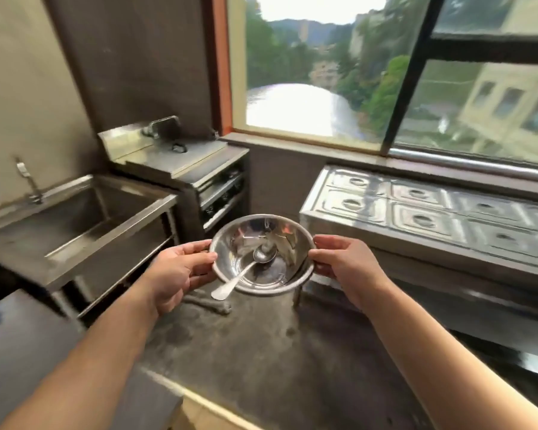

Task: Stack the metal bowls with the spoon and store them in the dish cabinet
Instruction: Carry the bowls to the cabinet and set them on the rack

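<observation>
At the centre of your view the stacked bowls [263, 252] hang above the counter [261, 352], spoon [246, 271] inside, handle toward 7 o'clock. Your left hand [176, 270] grasps the rim at 9 o'clock, your right hand [343, 263] at 3. Sink [72, 225] at 10 o'clock.

Daylight pours in through the large window [323, 72] at upper right, where the pale sky and the river below are blown out to near white. The steel tray lids [432, 209] under the sill catch bright glare, and the metal bowl [261, 252] throws sharp reflections. The left wall and sink [75, 218] sit in dimmer, flatter light. Wide-angle distortion bends the window frame and stretches both forearms at the bottom corners. The edges are soft and smeared; the centre is sharpest.
</observation>
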Demonstrator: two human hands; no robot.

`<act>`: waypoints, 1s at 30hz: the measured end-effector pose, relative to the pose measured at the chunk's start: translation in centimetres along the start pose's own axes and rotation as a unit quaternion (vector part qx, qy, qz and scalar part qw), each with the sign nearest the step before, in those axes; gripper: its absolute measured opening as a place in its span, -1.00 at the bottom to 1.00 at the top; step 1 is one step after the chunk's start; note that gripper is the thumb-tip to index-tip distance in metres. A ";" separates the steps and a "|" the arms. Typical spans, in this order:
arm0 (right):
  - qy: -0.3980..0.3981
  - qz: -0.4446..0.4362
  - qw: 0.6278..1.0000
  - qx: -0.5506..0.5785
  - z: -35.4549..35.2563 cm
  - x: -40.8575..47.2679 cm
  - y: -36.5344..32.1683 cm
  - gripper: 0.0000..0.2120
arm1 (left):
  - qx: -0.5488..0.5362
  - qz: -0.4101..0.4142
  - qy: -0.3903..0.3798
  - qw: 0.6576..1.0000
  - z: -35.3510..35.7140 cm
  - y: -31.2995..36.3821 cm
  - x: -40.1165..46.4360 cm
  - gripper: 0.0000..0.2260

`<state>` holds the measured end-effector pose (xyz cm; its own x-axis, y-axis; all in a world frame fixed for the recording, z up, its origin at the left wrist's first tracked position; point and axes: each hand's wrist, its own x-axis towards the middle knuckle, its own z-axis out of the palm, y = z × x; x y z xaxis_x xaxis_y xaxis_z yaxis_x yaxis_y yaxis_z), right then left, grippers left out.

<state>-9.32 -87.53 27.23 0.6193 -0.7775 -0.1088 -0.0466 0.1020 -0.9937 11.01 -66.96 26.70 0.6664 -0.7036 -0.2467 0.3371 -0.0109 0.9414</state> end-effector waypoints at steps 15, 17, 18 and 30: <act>0.307 -0.034 0.951 0.027 -26.7 0.8 -3.3 -0.80 | 0.057 -0.048 -0.326 0.942 32.0 -1.4 16.1 -0.81; 0.353 -0.039 0.934 0.038 -29.2 1.2 -3.7 -0.82 | 0.065 -0.059 -0.369 0.925 36.5 -1.5 18.0 -0.81; 0.376 -0.041 0.925 0.043 -30.5 1.3 -4.1 -0.83 | 0.069 -0.065 -0.390 0.916 38.9 -1.5 19.0 -0.79; 0.579 -0.081 0.807 0.085 -41.1 -0.6 -6.9 -0.78 | 0.095 -0.103 -0.589 0.796 61.2 -1.6 21.9 -0.75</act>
<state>-41.62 -113.26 33.01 -0.5457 -0.8375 -0.0276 0.1297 -0.0519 -0.9902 -15.62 -125.87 33.84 -0.5136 -0.8498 -0.1186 0.1769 -0.2401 0.9545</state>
